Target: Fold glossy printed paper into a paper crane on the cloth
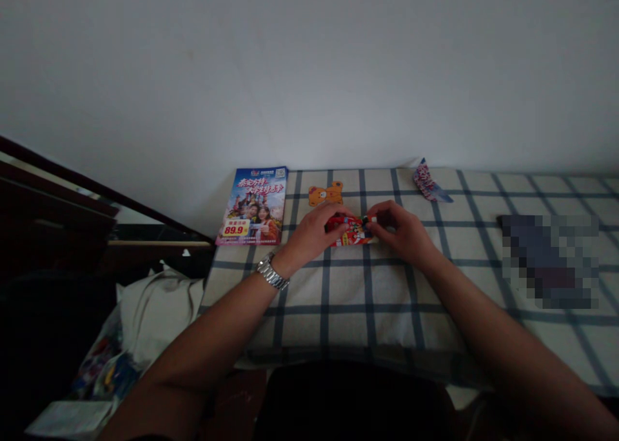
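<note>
Red printed packet [351,233], one, lies on checked cloth [338,299], long axis running roughly left-right, slightly tilted. Two hands on it: left hand [314,235] has fingers curled over its left end; right hand [399,231] has fingers pinched narrow at its right end, beside one small dark piece [365,220]. One steel wristwatch [269,272] on left wrist. Farther: one brochure [251,205], one orange bear-shaped card [325,193], one folded patterned paper [428,182], one object [549,260] too pixelated to identify.
</note>
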